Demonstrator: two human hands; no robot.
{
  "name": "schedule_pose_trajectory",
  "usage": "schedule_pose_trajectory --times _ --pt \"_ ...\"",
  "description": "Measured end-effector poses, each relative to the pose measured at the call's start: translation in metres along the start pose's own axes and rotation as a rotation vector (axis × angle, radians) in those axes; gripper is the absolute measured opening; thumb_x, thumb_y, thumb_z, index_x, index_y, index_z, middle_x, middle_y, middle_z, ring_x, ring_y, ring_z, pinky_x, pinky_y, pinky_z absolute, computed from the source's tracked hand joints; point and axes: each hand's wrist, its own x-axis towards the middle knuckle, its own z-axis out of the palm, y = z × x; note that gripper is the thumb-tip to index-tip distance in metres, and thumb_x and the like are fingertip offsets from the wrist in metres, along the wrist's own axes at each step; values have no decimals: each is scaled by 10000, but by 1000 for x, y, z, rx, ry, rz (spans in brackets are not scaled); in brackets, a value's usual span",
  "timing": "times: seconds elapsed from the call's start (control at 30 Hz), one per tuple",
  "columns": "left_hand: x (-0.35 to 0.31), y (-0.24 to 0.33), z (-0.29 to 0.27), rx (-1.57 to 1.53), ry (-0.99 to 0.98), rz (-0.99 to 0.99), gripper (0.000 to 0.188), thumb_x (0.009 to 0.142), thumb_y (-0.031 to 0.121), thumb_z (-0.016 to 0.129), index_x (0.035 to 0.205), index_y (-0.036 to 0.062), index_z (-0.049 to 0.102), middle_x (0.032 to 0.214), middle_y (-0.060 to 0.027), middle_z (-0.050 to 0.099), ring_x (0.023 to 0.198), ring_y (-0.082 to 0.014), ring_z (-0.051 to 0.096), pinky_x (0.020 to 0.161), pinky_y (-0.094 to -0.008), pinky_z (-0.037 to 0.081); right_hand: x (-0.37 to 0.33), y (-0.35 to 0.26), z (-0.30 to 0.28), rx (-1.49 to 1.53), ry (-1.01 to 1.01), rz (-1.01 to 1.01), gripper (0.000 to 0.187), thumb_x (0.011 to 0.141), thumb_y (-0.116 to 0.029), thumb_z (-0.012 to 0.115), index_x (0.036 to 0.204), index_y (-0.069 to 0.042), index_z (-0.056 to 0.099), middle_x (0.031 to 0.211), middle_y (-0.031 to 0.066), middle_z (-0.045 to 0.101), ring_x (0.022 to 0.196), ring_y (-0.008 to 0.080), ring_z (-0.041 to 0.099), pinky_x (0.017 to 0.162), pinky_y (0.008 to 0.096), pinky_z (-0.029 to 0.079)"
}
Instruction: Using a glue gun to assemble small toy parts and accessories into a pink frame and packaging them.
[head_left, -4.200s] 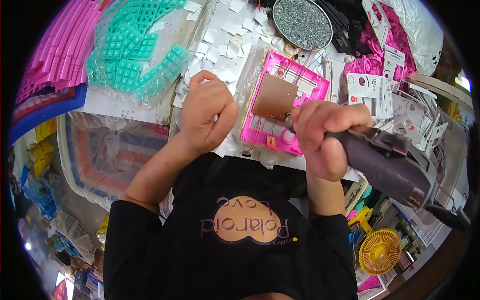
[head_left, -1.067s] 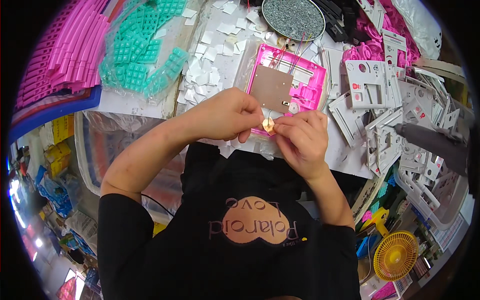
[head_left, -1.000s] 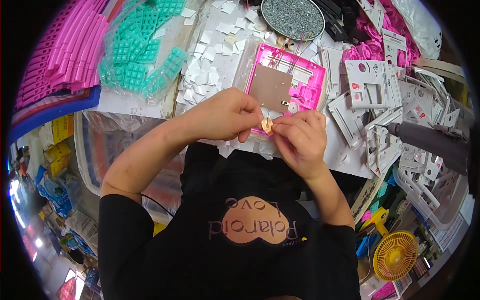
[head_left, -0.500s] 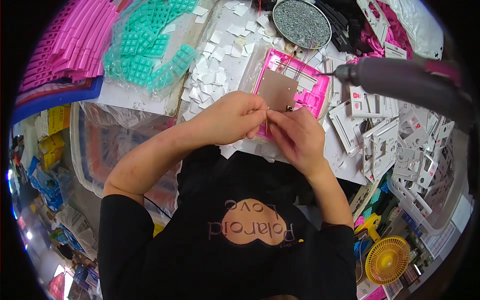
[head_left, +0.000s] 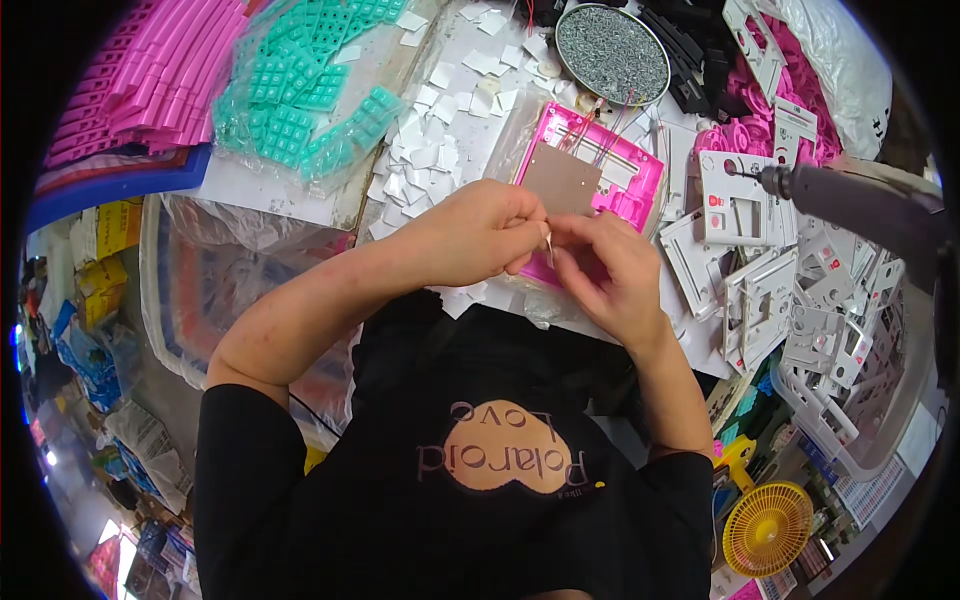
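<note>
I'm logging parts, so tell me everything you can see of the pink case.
The pink case is a shallow, roughly rectangular shell, plastic by its look, with raised walls and molded features inside. It lies open side up over the white worktop. A flat brown board covers much of its left part, and thin wires cross its far end. The left hand and right hand partly hide its near end; whether they touch it is unclear.

Place: assembly workshop | Signs: power screwdriver (head_left: 862, 203), massed screws (head_left: 613, 55), stacked pink mouldings (head_left: 178, 78), heaped white panels (head_left: 755, 293), open wired pink casing (head_left: 634, 202)
</note>
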Motion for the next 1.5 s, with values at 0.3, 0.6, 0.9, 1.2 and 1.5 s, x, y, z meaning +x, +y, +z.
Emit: schedule_pose_trajectory --times 0.3,0.6,0.9,1.2,1.5 --pt "1 -2 3 73 61 59 142 992 125 564 917 19 621 661 30 552 573 -32 481 514 -218 374 -1 8 1 -87 84 -168 302 769 -1 773 1062 -39 710 920 90 705 756 265 673 648 344 547" --pt "-5 1 13 298 209 254 158 996 137 579 948 0 642 660 -7 564 579 -59 491 525 -251 386 -7 -11 -7 119 69 304 178 826 -34 771 990 -9 706 894 73 718 688 138 662 610 267 522" --pt "-6 -9 26 583 375 494 122 982 127 600 971 25 666 772 -144 656 651 -288 638 607 -361 491 -3 -12 -4 625 -29 695 149 921 -54 720 1033 44 720 888 40 742 743 48 659 665 203 531" --pt "-12 -3 29 400 393 341 129 954 130 666 938 4 687 651 -30 623 551 -78 549 522 -261 439 -9 -11 -2 719 -32 744 189 956 -6 640 1123 63 696 948 94 754 849 102 716 752 235 573" --pt "-13 -1 28 341 398 280 104 938 104 672 938 2 692 649 19 604 560 -17 494 513 -223 399 -12 -18 9 576 83 621 171 908 15 691 1072 61 708 933 106 761 831 120 730 747 247 583"
